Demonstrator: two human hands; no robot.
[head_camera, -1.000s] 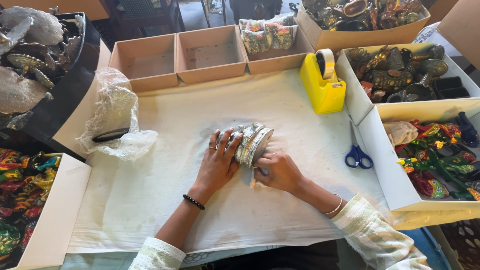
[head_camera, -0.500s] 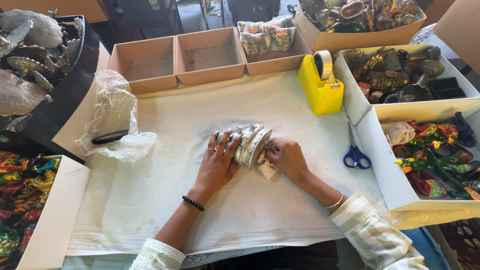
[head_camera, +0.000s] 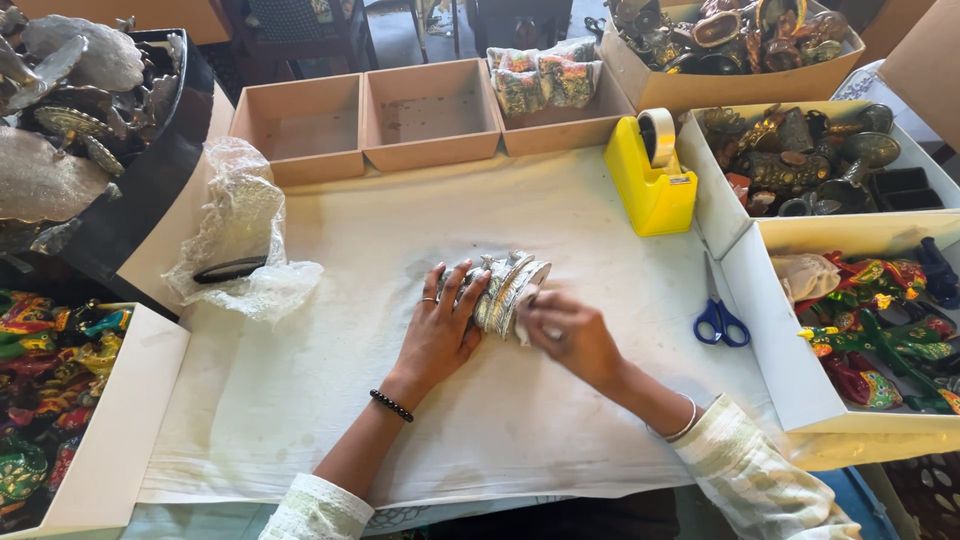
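Observation:
A silvery metal ornament with ridged edges (head_camera: 505, 284) lies on its side in the middle of the white cloth-covered table (head_camera: 300, 400). My left hand (head_camera: 440, 330) rests flat on its left side, fingers spread, holding it steady. My right hand (head_camera: 565, 330) presses a small white cloth (head_camera: 524, 322) against the ornament's right side. A black bead bracelet is on my left wrist and a thin bangle on my right.
A yellow tape dispenser (head_camera: 650, 180) and blue-handled scissors (head_camera: 718, 318) lie to the right. Crumpled bubble wrap (head_camera: 240, 250) lies at left. Cardboard trays (head_camera: 380, 115) line the back. Boxes of painted figures (head_camera: 880, 310) and metal ornaments (head_camera: 800, 150) stand around the table edges.
My right hand has shifted slightly along the ornament's right side with the cloth. My left hand and the ornament stay in place.

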